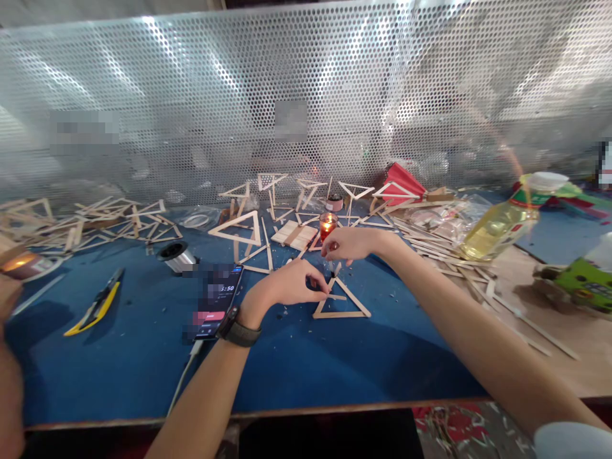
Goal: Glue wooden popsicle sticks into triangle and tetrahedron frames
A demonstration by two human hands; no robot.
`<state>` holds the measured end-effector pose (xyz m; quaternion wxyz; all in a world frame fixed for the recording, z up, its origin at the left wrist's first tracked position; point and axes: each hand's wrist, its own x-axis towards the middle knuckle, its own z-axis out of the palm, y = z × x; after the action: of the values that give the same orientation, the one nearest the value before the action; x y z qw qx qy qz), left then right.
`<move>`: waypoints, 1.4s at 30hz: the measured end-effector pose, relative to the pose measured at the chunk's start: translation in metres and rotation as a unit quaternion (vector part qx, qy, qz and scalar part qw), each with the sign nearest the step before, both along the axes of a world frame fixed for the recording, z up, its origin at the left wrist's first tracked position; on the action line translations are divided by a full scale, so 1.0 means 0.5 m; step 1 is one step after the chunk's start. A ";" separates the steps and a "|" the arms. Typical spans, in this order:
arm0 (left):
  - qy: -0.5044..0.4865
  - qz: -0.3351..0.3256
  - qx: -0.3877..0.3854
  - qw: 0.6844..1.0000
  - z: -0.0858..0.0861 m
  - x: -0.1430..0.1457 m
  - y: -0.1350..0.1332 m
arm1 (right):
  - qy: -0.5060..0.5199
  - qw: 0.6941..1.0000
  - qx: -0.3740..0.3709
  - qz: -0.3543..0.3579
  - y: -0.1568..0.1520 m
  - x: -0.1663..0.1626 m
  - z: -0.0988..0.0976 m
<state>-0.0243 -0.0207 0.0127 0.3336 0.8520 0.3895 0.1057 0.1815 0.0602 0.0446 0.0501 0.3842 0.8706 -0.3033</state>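
Observation:
A flat triangle of wooden craft sticks lies on the blue table top. My left hand, with a dark watch on its wrist, pinches a short stick at the triangle's left side. Above the triangle's top corner, my right hand has its fingers closed round a small dark thing pointing down at that corner; I cannot make out what it is. A lit candle in a red glass burns just behind my right hand.
A phone with a cable lies left of my left hand, a yellow box cutter further left. Finished stick triangles and loose sticks crowd the back. An oil bottle lies at right. A perforated metal screen closes the back.

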 end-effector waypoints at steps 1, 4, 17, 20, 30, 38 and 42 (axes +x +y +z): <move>0.000 0.000 0.001 1.000 0.000 0.000 0.000 | 0.000 1.000 -0.002 -0.002 -0.001 0.000 0.001; 0.001 -0.001 -0.002 1.000 -0.002 -0.001 0.001 | -0.001 1.000 -0.003 -0.006 -0.002 -0.001 0.004; -0.006 0.003 -0.002 1.000 -0.002 0.000 0.000 | -0.007 1.000 0.004 -0.015 -0.001 0.001 0.005; -0.005 0.006 -0.007 1.000 -0.001 0.000 -0.001 | -0.006 1.000 0.006 -0.020 -0.005 0.000 0.009; 0.003 0.000 -0.006 1.000 -0.001 -0.001 0.001 | -0.045 0.997 0.057 -0.024 -0.013 -0.001 0.024; -0.001 0.000 -0.011 1.000 -0.002 -0.003 0.000 | -0.040 0.982 0.171 -0.072 -0.013 0.032 0.065; -0.002 0.000 -0.011 1.000 -0.003 -0.005 0.001 | -0.015 0.976 0.198 -0.089 -0.029 0.063 0.114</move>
<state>-0.0266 -0.0203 0.0113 0.3439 0.8480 0.3901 0.1025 0.2132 0.0455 0.1014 -0.0406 0.4667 0.8749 -0.1227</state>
